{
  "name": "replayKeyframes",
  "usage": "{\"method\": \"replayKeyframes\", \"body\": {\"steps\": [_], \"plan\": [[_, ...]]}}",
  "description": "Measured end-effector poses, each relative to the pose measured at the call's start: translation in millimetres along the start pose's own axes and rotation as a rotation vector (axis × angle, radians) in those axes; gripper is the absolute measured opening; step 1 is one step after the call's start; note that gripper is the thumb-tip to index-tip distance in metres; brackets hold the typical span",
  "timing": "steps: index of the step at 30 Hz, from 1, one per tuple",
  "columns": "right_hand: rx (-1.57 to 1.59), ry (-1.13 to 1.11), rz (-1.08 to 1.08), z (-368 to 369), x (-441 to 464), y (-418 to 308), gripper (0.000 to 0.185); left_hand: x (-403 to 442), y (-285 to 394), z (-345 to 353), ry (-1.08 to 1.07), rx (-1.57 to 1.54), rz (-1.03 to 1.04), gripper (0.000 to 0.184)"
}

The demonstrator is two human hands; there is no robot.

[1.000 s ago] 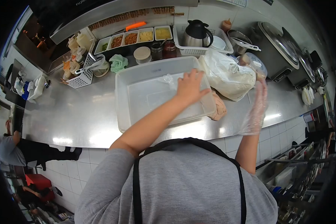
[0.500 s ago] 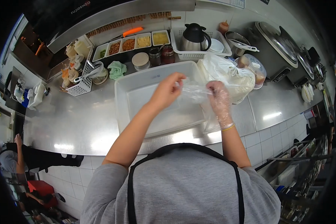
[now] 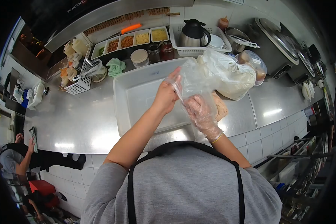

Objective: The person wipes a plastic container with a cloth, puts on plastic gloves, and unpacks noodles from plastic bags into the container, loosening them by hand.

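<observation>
A clear disposable plastic glove (image 3: 196, 80) is stretched out between my hands above the translucent tub (image 3: 119, 100). My left hand (image 3: 168, 93) is bare, its fingers extended at the glove's mouth with thin plastic lying across them. My right hand (image 3: 199, 110) wears a clear glove with a yellow band at the wrist, and its curled fingers grip the loose plastic. Beside the right hand a pale orange lump (image 3: 220, 106) is partly covered by that hand and the plastic. Behind it sits a knotted white plastic bag (image 3: 231, 76).
Topping trays (image 3: 127, 43) line the back, near an orange-handled tool (image 3: 131, 28). Lidded jars (image 3: 140, 58) and a green cloth (image 3: 116, 68) stand behind the tub. A basket holds a thermal jug (image 3: 192, 37). Cookers (image 3: 276, 44) stand right. Another person (image 3: 16, 158) is at far left.
My right hand has moved down and left, fingers curled. The plastic now reaches over my left fingers. The pale orange lump has come into view. The person at left now holds a cloth up.
</observation>
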State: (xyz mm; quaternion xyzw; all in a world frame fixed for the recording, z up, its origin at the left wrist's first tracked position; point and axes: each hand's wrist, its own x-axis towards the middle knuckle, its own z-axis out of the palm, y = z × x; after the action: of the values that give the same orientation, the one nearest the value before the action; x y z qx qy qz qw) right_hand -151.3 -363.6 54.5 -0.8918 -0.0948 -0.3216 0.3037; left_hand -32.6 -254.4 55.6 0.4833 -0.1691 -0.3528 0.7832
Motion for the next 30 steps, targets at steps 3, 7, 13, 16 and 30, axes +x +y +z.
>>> {"method": "replayKeyframes", "body": {"steps": [3, 7, 13, 16, 30], "plan": [[-0.041, -0.059, -0.016, 6, -2, 7, 0.021, 2, -13, 4, 0.099, -0.266, 0.021, 0.042], [-0.066, -0.051, -0.05, 14, -7, 14, 0.021, 6, -23, -6, 0.035, -0.539, -0.03, 0.05], [-0.044, -0.147, 0.027, 17, -7, 13, 0.018, 5, -7, -9, -0.209, -0.824, -0.011, 0.063], [-0.008, -0.189, 0.016, 17, -6, 14, 0.017, 10, -8, -17, -0.096, -0.644, -0.021, 0.063], [0.173, 0.133, -0.03, 14, 9, -10, 0.016, 41, -70, -47, -0.046, 0.463, 0.32, 0.041]]}}
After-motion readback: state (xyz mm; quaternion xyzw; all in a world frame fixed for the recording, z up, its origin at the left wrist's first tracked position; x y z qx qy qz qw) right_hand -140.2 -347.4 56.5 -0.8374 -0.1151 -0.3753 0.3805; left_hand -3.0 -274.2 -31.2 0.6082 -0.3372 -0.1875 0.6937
